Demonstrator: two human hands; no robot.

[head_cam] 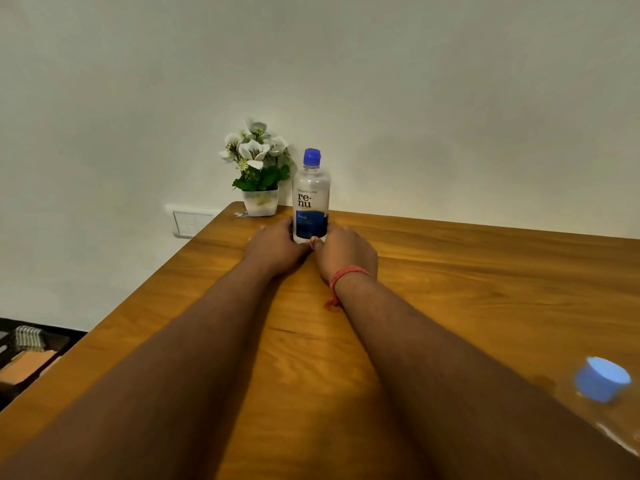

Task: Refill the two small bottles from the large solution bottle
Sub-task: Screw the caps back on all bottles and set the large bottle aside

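Observation:
The large solution bottle (311,199), clear with a blue cap and a blue label, stands upright at the far end of the wooden table (467,271). My left hand (277,249) wraps around its lower left side. On the bottle's lower right side, my right hand (348,254), with a red thread at the wrist, curls round it, thumb at the front of the base. At the bottom right edge a blue cap (602,377) tops a blurred small clear bottle, mostly cut off by the frame. No second small bottle is in view.
A white pot of artificial white flowers (258,168) stands just left of the large bottle against the wall. A wall switch plate (190,221) sits beyond the table's left edge. A dark crate (27,355) lies on the floor at lower left.

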